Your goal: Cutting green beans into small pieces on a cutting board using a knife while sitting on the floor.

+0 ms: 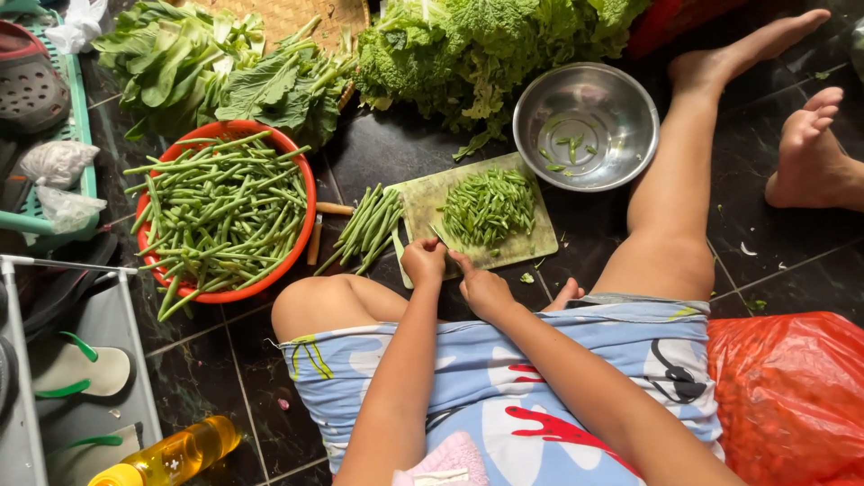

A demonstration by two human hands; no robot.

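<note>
Nearest the body, the left hand point(423, 261) is closed on a bundle of green beans point(369, 229) at the near left corner of the green cutting board point(531, 238), which lies on the dark tiled floor point(243, 378). Just beside it, the right hand point(481, 288) is clenched, apparently around a knife whose blade can hardly be made out. The slicing step is judged to be in hand; for the next cut the bundle would need to be fed forward under the blade, fingertips kept back. A heap of cut beans point(488, 207) is spread over the board's middle. Left of the board, whole beans are piled in a red basin point(301, 243). Beyond the far right corner, a steel bowl point(621, 99) with a few pieces is seen.
</note>
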